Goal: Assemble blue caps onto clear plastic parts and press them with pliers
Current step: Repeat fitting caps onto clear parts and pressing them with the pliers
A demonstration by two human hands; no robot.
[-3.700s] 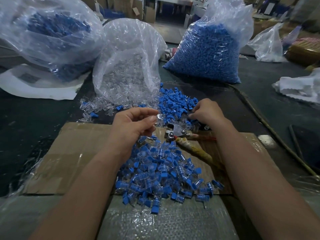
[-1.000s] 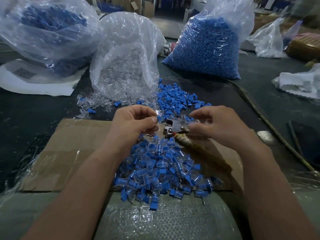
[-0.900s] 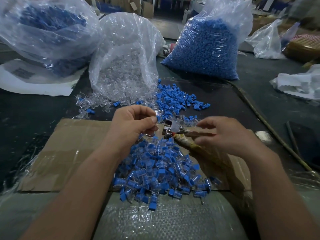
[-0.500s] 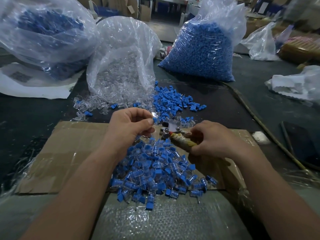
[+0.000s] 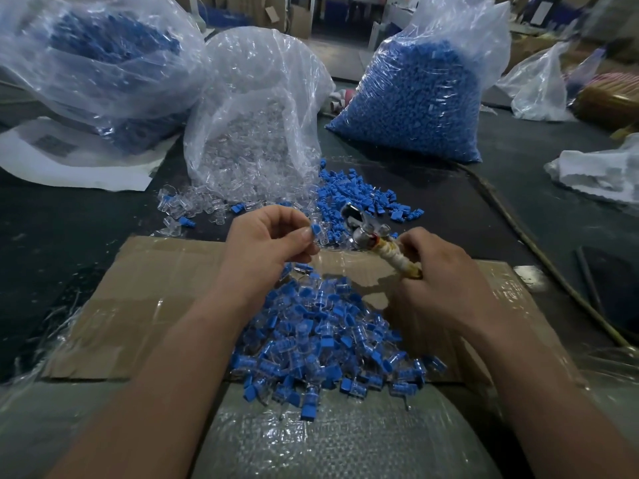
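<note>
1. Resting at far left on the dark table, a clear bag of blue pieces sits on a white sheet.
2. Right of it stands the bag of clear plastic parts, with loose clear parts spilled at its foot.
3. At the near edge lies a cardboard sheet. A pile of assembled pieces, blue on clear, sits at its middle.
4. Above the pile's far edge, the left hand has its fingers curled. Thumb and forefinger pinch a clear part with a blue cap on it.
5. Behind the hands, loose blue caps lie scattered beside the foot of the clear-parts bag.
6. Held off the surface, the pliers point their metal head up and left, just beside the pinched part. Contact and how the jaws stand cannot be told.
7. The right hand is wrapped round the tape-wrapped handles.
8. At back, right of centre, stands a full bag of blue caps.
9. Crumpled white plastic lies at far right, well apart.
</note>
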